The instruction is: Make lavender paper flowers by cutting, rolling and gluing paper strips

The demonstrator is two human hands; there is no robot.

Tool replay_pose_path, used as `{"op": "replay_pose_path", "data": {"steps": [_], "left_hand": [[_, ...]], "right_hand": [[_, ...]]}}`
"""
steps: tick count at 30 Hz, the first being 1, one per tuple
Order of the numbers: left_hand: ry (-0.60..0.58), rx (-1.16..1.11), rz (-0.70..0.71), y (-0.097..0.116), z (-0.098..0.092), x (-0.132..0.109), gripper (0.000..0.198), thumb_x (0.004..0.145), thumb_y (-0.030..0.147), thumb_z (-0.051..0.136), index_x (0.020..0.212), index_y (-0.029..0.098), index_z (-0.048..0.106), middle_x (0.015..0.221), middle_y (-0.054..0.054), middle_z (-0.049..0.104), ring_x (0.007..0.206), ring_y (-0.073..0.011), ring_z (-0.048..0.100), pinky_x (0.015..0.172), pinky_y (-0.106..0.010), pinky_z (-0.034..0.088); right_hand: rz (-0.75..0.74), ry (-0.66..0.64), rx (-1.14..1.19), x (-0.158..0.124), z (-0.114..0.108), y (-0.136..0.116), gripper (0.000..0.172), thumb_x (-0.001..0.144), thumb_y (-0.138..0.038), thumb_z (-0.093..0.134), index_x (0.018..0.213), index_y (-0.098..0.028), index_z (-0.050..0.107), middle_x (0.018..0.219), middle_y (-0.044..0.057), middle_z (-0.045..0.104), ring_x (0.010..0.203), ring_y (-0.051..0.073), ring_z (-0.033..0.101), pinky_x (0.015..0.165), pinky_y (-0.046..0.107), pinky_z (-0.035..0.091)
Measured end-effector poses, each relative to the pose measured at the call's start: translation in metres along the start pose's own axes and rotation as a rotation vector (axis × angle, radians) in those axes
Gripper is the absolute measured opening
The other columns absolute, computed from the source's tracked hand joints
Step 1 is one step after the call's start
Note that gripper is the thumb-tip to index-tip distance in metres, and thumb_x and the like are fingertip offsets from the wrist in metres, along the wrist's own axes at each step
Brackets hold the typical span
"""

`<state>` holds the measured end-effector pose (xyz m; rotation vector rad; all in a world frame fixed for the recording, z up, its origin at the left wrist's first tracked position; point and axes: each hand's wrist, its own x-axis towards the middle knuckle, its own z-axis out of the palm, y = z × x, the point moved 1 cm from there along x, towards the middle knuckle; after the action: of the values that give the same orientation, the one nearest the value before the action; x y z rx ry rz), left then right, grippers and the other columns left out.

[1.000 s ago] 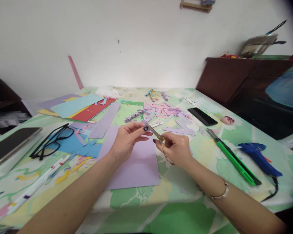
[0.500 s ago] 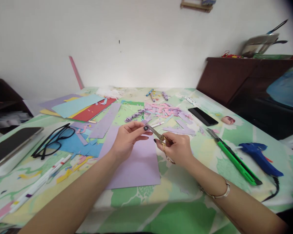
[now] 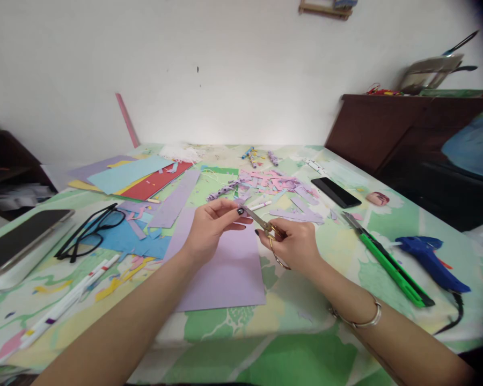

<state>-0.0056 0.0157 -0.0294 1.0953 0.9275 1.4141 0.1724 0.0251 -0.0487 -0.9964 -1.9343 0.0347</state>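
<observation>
My right hand (image 3: 292, 241) is closed round the gold handles of a pair of scissors (image 3: 258, 219), whose blades point up and left. Their tips reach the fingertips of my left hand (image 3: 211, 228), where thumb and fingers pinch a tiny purple piece (image 3: 241, 205), mostly hidden. Both hands are above a large purple sheet (image 3: 225, 273) lying on the patterned tablecloth. Behind them are a rolled purple paper piece (image 3: 223, 190), a white pen (image 3: 260, 205) and a pile of pink and purple scraps (image 3: 269, 181).
To the left lie glasses (image 3: 90, 230), a large phone (image 3: 24, 236), white markers (image 3: 68, 300) and coloured sheets (image 3: 129, 174). On the right are a black phone (image 3: 336, 192), a green cutter (image 3: 390, 262) and a blue glue gun (image 3: 434, 262).
The whole view has shifted very slightly. Both hands and the scissors keep nearly the same pose.
</observation>
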Motion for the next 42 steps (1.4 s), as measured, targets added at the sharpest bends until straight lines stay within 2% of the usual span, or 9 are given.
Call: {"op": "replay_pose_path", "data": {"steps": [9, 34, 42], "left_hand": [[0.006, 0.053, -0.011, -0.0004, 0.0010, -0.0005, 0.016, 0.068, 0.025, 0.075, 0.077, 0.015, 0.068, 0.072, -0.004, 0.072, 0.070, -0.0195, 0.070, 0.064, -0.027, 0.053], [0.005, 0.050, 0.024, -0.0011, -0.0029, 0.0021, 0.011, 0.069, 0.023, 0.073, 0.075, 0.015, 0.068, 0.070, -0.003, 0.071, 0.071, -0.0180, 0.070, 0.064, -0.027, 0.054], [0.000, 0.050, 0.013, -0.0006, -0.0030, 0.0032, 0.012, 0.068, 0.022, 0.074, 0.073, 0.015, 0.067, 0.069, -0.003, 0.071, 0.068, -0.0164, 0.069, 0.062, -0.025, 0.054]], "right_hand": [[-0.006, -0.005, -0.010, -0.0008, 0.0011, -0.0012, 0.026, 0.073, -0.031, 0.064, 0.054, -0.019, 0.051, 0.041, -0.007, 0.041, 0.040, 0.007, 0.034, 0.043, 0.020, 0.028], [-0.013, -0.024, -0.026, 0.0011, -0.0005, 0.0021, 0.030, 0.071, -0.030, 0.065, 0.049, -0.019, 0.047, 0.040, -0.007, 0.040, 0.039, 0.006, 0.035, 0.042, 0.020, 0.026], [0.020, -0.069, -0.015, 0.0022, -0.0008, 0.0023, 0.033, 0.070, -0.030, 0.065, 0.047, -0.019, 0.044, 0.039, -0.007, 0.038, 0.039, 0.006, 0.033, 0.042, 0.021, 0.025]]}}
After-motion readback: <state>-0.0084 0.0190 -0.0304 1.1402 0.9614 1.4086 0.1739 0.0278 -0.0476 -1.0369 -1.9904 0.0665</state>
